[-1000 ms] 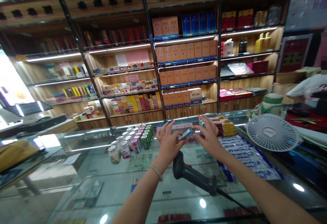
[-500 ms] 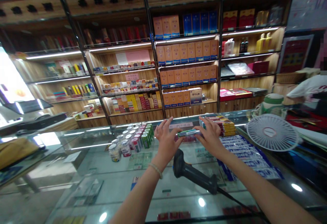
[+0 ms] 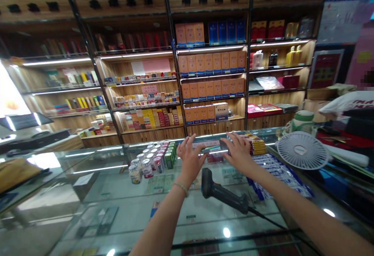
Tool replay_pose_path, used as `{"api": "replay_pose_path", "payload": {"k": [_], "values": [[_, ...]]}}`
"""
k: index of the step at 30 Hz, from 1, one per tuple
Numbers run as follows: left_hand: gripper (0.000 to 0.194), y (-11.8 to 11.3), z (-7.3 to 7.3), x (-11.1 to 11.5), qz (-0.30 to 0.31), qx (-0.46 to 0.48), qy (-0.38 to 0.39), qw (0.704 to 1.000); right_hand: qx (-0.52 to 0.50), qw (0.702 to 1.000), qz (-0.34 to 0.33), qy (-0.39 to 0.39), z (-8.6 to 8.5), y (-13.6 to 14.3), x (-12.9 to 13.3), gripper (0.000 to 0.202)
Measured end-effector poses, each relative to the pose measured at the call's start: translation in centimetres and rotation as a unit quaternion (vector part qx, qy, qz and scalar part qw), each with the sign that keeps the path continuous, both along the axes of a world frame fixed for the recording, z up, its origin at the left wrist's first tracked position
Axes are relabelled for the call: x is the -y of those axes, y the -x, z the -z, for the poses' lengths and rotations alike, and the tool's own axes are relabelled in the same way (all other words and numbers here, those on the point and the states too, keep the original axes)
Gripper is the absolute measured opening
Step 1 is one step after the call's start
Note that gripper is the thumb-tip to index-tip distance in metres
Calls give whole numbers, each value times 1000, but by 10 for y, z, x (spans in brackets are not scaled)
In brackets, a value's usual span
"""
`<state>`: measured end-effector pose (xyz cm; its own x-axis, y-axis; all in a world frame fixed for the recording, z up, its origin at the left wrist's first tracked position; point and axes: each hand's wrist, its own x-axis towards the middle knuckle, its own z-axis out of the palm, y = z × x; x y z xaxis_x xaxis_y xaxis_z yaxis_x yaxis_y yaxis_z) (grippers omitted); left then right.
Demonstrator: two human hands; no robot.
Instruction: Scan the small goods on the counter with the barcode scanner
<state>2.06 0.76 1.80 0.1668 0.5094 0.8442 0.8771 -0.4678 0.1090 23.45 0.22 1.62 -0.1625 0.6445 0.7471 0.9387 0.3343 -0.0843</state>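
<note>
A slim green-and-white pack (image 3: 212,149) is held level above the glass counter (image 3: 122,205). My left hand (image 3: 189,156) pinches its left end between thumb and fingers. At its right end, my right hand (image 3: 237,150) is closed on it, with a small dark patch by the fingertips. Below the hands a black barcode scanner (image 3: 223,195) lies on the glass, its cable running to the lower right. Rows of small round containers (image 3: 147,168) stand left of my left hand. Blue-and-white packets (image 3: 280,176) lie beside my right forearm.
Yellow-and-red packs (image 3: 257,145) are stacked behind my right hand. A white round fan (image 3: 302,150) and a green-lidded jug (image 3: 303,120) stand at the right, near a person's white sleeve (image 3: 344,102). Shelves of boxes (image 3: 204,90) line the back wall.
The view has shifted slightly. The pack has turned in my fingers: its printed white face shows less, and a dark patch now shows by my right fingertips. Both hands remain at its ends.
</note>
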Motion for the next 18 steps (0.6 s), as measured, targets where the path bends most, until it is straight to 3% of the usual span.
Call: {"api": "replay_pose_path", "payload": {"k": [5,10,14,18], "values": [[19,6,2,-4,-4,20,-5,1000,16,1000,-2,-1,13,20,41,49],[19,10,4,-7,-5,20,-10,1000,46,996,-23,78,40,41,80,62],[21,10,4,-8,-7,22,-17,1000,51,990,-21,130,54,47,90,68],[21,11,3,-7,-7,28,-16,999,53,985,-13,165,58,51,91,61]]}}
